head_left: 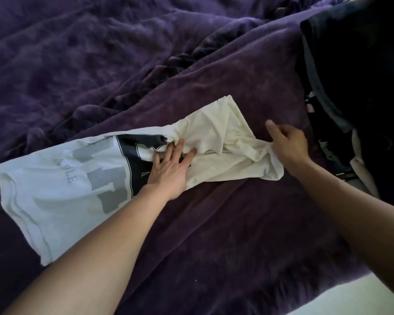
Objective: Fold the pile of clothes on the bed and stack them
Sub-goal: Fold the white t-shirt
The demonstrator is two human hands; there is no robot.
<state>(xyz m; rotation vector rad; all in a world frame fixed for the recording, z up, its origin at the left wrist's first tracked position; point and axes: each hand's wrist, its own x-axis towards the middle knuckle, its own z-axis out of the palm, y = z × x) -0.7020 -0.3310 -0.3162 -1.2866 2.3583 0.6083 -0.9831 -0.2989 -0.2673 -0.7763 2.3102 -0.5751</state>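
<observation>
A white T-shirt (62, 189) with a dark printed panel and grey letters lies stretched across the purple blanket, folded lengthwise, its right end crumpled. My left hand (168, 169) lies flat on the shirt's middle with straight fingers, pressing it onto the bed. My right hand (287, 144) grips the crumpled right end of the shirt near its edge, with the index finger sticking out. A pile of dark clothes (355, 87) with some white pieces lies at the right.
The purple fuzzy blanket (123, 53) covers the bed and is rumpled into ridges behind the shirt. The bed's near edge runs along the lower right, with pale floor (362, 298) beyond it.
</observation>
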